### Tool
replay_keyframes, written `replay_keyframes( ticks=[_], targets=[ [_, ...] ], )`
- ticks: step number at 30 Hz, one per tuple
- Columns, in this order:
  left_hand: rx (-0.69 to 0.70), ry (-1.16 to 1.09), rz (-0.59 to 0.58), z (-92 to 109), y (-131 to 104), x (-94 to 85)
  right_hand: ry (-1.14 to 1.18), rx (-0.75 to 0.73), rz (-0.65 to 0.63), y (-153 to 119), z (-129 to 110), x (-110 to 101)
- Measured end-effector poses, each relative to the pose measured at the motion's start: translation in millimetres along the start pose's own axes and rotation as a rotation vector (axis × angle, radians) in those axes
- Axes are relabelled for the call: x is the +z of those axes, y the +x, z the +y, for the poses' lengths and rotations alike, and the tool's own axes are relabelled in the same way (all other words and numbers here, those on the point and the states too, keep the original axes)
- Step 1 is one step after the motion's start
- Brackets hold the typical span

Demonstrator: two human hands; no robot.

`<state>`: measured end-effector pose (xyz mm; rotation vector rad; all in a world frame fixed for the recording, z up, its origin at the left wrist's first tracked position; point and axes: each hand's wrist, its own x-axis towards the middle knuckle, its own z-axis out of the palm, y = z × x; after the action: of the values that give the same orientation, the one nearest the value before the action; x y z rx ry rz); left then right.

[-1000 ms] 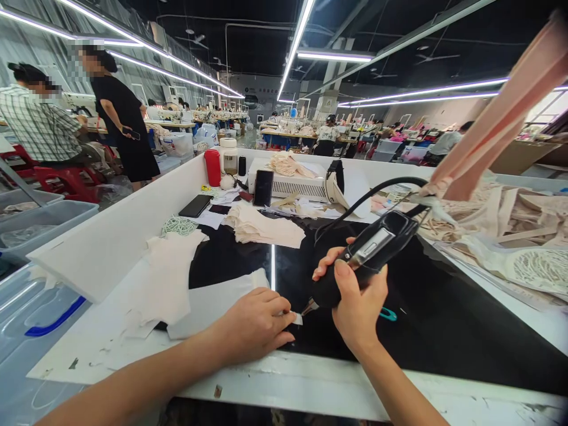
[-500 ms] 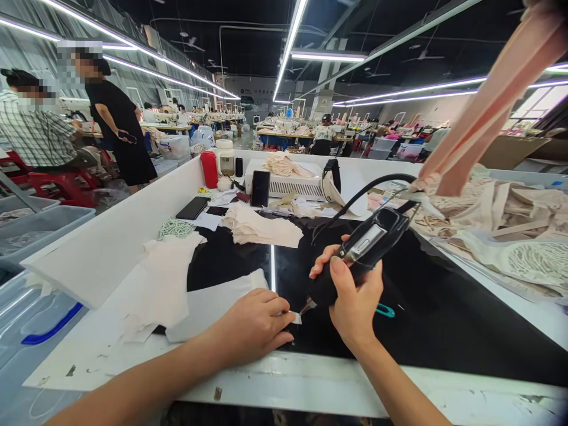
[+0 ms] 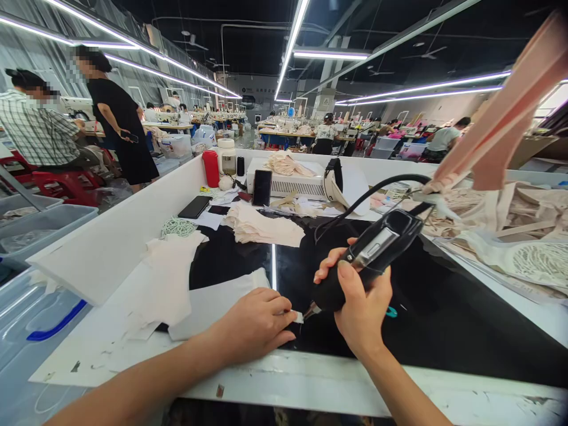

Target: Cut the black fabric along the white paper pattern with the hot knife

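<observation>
Nearest, at the front edge of the counter (image 3: 310, 378), a small white fabric scrap (image 3: 298, 317) is pinched flat by the curled fingers of the left hand (image 3: 255, 325); it looks light, limp and easily shifted. Just beyond, the right hand (image 3: 361, 310) is wrapped tightly round a black corded cutting tool (image 3: 368, 254), judged rigid and best gripped mid-body, its tip touching the scrap.

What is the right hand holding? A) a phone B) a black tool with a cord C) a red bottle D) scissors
B: the right hand grips a black tool with a cord, its metal tip touching a small white piece that the left hand pins to the black table.
</observation>
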<state>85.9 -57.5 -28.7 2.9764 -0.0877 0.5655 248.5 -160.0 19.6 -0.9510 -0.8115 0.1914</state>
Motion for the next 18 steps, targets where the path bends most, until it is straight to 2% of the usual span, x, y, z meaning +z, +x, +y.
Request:
replay_keyframes(
  ticks=[8,18],
  targets=[
    [0.012,-0.032,0.044,-2,-1,0.9,-0.02,-0.002,-0.026,-2,-1,2],
    [0.069,-0.088,0.062,-8,1,1.5,-0.088,-0.024,0.014,4,-4,-20]
  ],
)
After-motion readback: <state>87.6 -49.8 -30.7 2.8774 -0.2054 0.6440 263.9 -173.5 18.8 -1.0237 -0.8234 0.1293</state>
